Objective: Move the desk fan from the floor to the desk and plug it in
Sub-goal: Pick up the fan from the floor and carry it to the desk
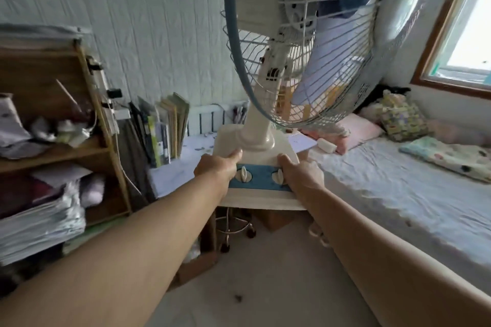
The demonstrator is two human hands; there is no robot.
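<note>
The desk fan point(259, 141) is cream with a blue control strip, two knobs and a wire cage around pale blue blades. It is held up in the air in front of me, above the floor. My left hand point(219, 167) grips the left side of its base, thumb on top. On the right side of the base my right hand point(300, 175) grips the same way. Behind the fan stands the desk point(183, 164), covered with a light patterned cloth. The fan's cord and plug are hidden.
A wooden shelf unit point(53, 151) with stacked cloth stands at the left, a power strip point(111, 111) on its side. Books point(167, 130) lean at the desk's back. A bed point(385, 180) with pillows fills the right. A stool point(233, 223) and boxes sit under the desk.
</note>
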